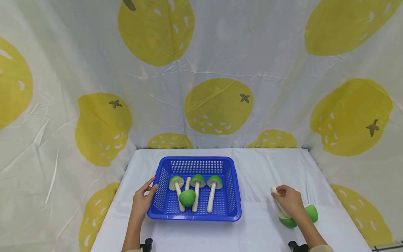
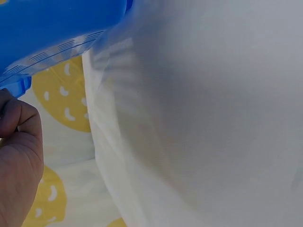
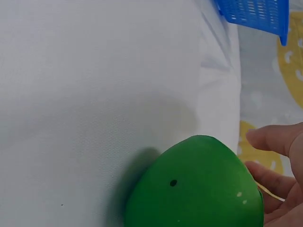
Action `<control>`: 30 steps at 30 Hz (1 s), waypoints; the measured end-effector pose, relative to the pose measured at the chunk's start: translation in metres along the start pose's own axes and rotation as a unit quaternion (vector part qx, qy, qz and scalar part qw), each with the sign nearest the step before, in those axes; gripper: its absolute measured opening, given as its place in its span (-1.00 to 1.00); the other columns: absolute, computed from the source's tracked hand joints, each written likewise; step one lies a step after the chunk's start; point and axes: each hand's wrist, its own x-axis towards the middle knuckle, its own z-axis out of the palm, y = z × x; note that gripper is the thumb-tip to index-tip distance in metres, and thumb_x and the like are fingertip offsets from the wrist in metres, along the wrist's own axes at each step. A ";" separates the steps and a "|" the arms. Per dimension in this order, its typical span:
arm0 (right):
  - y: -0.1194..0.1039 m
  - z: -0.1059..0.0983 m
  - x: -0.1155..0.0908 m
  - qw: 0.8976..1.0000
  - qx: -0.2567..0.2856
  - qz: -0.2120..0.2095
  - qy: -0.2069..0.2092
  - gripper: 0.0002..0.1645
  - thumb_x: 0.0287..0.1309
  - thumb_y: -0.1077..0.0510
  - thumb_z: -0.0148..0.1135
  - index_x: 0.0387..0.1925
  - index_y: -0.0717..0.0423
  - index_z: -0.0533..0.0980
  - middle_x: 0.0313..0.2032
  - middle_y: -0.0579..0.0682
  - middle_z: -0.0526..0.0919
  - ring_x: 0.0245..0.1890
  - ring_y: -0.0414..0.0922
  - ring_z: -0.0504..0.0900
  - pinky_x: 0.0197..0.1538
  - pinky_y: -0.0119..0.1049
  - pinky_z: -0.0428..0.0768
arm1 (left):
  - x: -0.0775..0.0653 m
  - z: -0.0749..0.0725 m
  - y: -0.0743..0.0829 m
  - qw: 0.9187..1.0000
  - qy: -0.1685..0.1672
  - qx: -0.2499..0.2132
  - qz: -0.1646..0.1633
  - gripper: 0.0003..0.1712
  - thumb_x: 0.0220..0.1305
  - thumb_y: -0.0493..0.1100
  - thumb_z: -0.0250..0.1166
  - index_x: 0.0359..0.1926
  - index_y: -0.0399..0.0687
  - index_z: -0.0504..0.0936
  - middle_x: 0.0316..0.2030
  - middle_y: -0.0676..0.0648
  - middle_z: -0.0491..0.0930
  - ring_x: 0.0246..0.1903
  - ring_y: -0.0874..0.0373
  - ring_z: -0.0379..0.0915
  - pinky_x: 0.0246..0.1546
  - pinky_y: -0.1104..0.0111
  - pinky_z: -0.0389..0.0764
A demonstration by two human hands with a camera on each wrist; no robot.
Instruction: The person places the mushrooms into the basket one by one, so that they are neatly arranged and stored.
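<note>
My left hand point(image 1: 143, 199) is at the left side of a blue plastic basket point(image 1: 237, 206), thumb and fingers gripping its rim. Inside lie several toy mushrooms point(image 1: 212, 197) with green caps and white stems. To the right, my right hand point(image 1: 289, 201) is over the white stem point(image 1: 281, 207) of another mushroom point(image 1: 287, 221) lying on the cloth. A second green cap point(image 1: 311, 212) sits beside that wrist. In the right wrist view, a large green cap point(image 3: 194, 189) covers part of my fingers; thumb and forefinger are apart with a visible gap.
White cloth point(image 1: 258, 227) covers the table. Lemon-patterned sheets point(image 1: 220, 70) hang behind and at both sides. The basket's wall point(image 3: 255, 14) shows at the top of the right wrist view.
</note>
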 end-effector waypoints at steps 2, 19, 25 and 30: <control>0.001 0.000 -0.001 1.000 -0.008 0.002 -0.001 -0.55 0.24 0.07 0.38 -0.05 0.40 0.59 -0.20 0.26 0.75 -0.16 0.16 0.72 -0.19 -0.12 0.61 | 0.000 0.000 0.000 1.000 -0.001 0.005 -0.003 -0.45 0.43 0.13 0.32 0.38 0.22 0.55 -0.18 -0.17 0.56 -0.53 0.05 0.61 -0.47 0.39 0.59; 0.004 -0.002 -0.005 0.997 -0.059 0.004 -0.052 -0.59 0.10 0.24 0.44 -0.06 0.41 0.57 -0.32 0.16 0.71 -0.32 0.00 0.68 -0.30 -0.12 0.61 | -0.002 0.001 0.000 1.000 -0.003 0.002 -0.012 -0.45 0.44 0.13 0.30 0.40 0.24 0.53 -0.19 -0.15 0.55 -0.40 0.11 0.55 -0.41 0.40 0.57; 0.004 0.001 -0.004 0.996 -0.072 -0.014 -0.042 -0.61 0.06 0.25 0.45 -0.09 0.37 0.60 -0.37 0.09 0.71 -0.38 -0.04 0.65 -0.35 -0.17 0.57 | -0.002 0.001 0.000 1.000 -0.005 0.005 -0.021 -0.46 0.46 0.11 0.28 0.41 0.26 0.52 -0.18 -0.13 0.55 -0.29 0.10 0.51 -0.33 0.41 0.55; 0.003 0.004 -0.002 0.997 -0.067 -0.016 -0.033 -0.60 0.07 0.22 0.45 -0.06 0.36 0.63 -0.34 0.09 0.72 -0.37 -0.05 0.66 -0.37 -0.20 0.56 | -0.001 0.000 0.000 1.000 -0.009 0.009 -0.028 -0.42 0.45 0.18 0.27 0.42 0.27 0.50 -0.17 -0.14 0.56 -0.21 0.10 0.47 -0.27 0.41 0.52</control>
